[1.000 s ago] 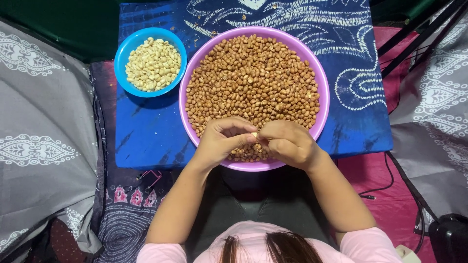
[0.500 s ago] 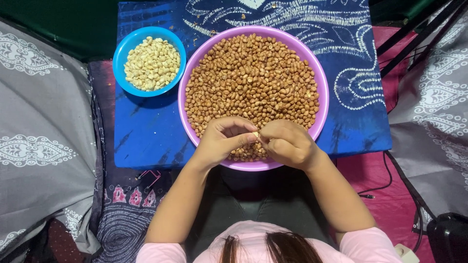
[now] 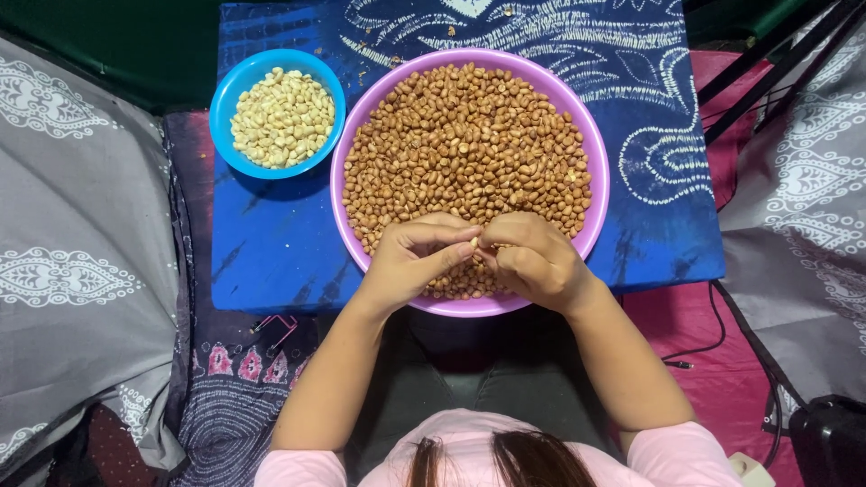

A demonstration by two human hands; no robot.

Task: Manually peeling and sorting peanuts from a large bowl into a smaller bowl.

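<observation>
Two hands meet over purple bowl (image 3: 591,144): left hand (image 3: 410,261), right hand (image 3: 532,261) fingers pinch one peanut (image 3: 475,242); axis unclear.

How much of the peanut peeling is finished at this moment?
Done: a blue bowl holds pale skinned peanuts. In hand: left hand and right hand pinch one nut together. Left: the purple basin is full of brown peanuts, so most remains.

Low table draped in blue patterned cloth (image 3: 271,261); directly on it, a purple basin (image 3: 591,153) of brown peanuts and a smaller blue bowl (image 3: 225,99) of pale ones.
</observation>
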